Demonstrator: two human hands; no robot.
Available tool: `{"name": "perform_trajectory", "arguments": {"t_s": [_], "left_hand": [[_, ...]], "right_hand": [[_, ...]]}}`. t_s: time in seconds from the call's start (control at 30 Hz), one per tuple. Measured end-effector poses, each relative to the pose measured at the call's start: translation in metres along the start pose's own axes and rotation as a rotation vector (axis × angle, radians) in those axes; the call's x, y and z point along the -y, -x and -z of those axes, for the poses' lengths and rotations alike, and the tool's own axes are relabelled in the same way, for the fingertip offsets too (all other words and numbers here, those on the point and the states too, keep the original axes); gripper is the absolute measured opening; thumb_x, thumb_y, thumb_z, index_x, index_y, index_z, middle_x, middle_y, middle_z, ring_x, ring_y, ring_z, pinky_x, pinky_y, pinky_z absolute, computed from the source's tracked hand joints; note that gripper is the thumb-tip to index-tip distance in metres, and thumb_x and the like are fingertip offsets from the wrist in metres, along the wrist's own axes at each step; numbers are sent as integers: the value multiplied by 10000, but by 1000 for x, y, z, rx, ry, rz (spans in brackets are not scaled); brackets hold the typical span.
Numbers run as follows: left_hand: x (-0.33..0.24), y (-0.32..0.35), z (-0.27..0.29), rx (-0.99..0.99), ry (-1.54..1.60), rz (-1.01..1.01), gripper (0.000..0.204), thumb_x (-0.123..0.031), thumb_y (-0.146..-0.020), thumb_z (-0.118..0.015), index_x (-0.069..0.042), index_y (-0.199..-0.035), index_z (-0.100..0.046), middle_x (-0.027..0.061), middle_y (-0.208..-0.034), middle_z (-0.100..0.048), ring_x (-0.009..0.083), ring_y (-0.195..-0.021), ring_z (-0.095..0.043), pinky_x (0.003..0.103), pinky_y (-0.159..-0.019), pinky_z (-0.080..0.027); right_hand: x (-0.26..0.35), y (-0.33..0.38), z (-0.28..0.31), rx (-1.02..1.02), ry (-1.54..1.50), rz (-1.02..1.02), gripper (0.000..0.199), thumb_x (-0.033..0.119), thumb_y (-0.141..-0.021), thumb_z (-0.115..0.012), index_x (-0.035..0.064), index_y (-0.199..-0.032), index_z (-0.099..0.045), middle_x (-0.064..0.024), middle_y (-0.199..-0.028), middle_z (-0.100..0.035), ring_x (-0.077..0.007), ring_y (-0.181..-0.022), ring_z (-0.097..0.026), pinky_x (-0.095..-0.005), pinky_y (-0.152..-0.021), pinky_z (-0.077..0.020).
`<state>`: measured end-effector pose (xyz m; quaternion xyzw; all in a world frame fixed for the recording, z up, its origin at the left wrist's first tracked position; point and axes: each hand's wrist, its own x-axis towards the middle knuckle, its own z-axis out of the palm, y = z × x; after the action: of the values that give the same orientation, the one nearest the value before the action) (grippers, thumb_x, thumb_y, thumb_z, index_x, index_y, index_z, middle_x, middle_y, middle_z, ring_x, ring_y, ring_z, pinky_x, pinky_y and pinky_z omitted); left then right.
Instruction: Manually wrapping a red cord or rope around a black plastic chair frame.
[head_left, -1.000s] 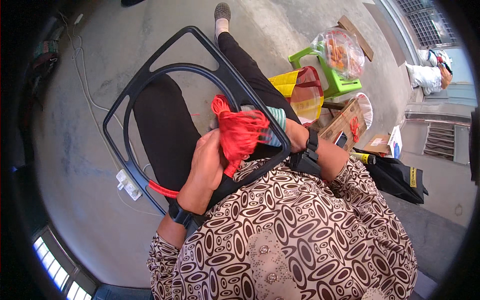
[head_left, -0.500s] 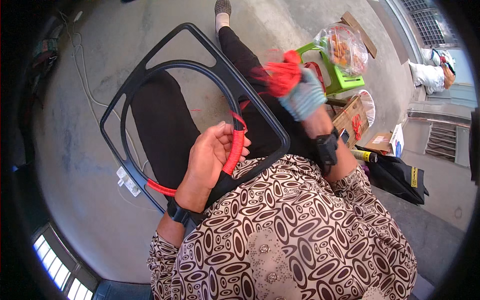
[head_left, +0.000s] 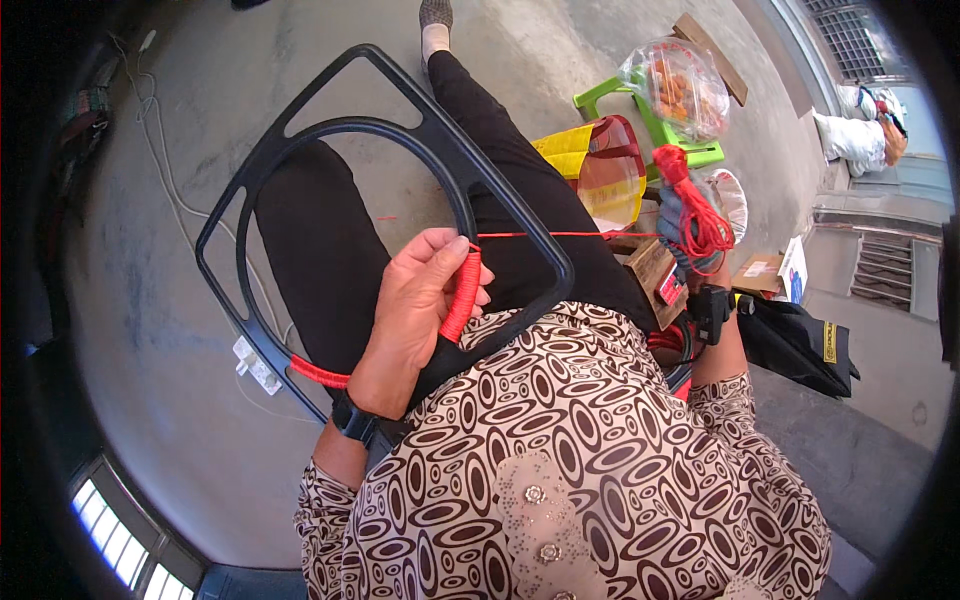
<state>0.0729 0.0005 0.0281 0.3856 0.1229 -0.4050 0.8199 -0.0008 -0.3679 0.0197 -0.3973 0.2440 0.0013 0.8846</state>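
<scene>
A black frame [head_left: 527, 222] with an inner ring lies tilted across my lap. Tight red cord wrapping [head_left: 462, 305] covers part of the ring's right side, and another red wrapped stretch [head_left: 320, 374] shows at the lower left. My left hand [head_left: 415, 300] is closed round the ring at the right wrapping, thumb pressed near its upper end. From there a single red cord [head_left: 560, 234] runs taut to the right. My right hand [head_left: 675, 225], in a grey-blue glove, is closed on a looped bundle of red cord [head_left: 703, 222], well away from the frame; its fingers are partly hidden.
A green stool [head_left: 700, 153] carries a clear bag of orange items [head_left: 680, 90]. Nearby are a yellow and red bag [head_left: 567, 150], a wooden box [head_left: 650, 262] and a black bag [head_left: 795, 345]. At the left, a white power strip [head_left: 257, 366] lies on the floor.
My right hand has swung right and down with the cord bundle, away from the frame, and the cord is now pulled straight. My left thumb has moved onto the wrapping's upper end.
</scene>
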Motion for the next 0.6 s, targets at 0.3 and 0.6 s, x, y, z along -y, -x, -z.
{"name": "perform_trajectory", "arguments": {"t_s": [0.3, 0.6], "left_hand": [[-4, 4, -4, -64, -5, -37, 99, -154, -904, -522, -62, -936, -505, 145, -751, -630, 176, -566, -610, 265, -497, -512], [-2, 4, 0, -27, -63, -33, 83, -137, -905, -507, -55, -897, -507, 124, -758, -629, 164, -586, -611, 256, -509, -510]], "right_hand": [[-1, -4, -29, -194, 223, 12, 285, 266, -905, -549, 57, -1099, -571, -46, -864, -615, -133, -734, -597, -242, -661, -495], [-38, -4, -131, 642, 1304, -77, 282, 152, -879, -541, -15, -1103, -569, -27, -999, -640, -109, -911, -565, -265, -837, -453]]}}
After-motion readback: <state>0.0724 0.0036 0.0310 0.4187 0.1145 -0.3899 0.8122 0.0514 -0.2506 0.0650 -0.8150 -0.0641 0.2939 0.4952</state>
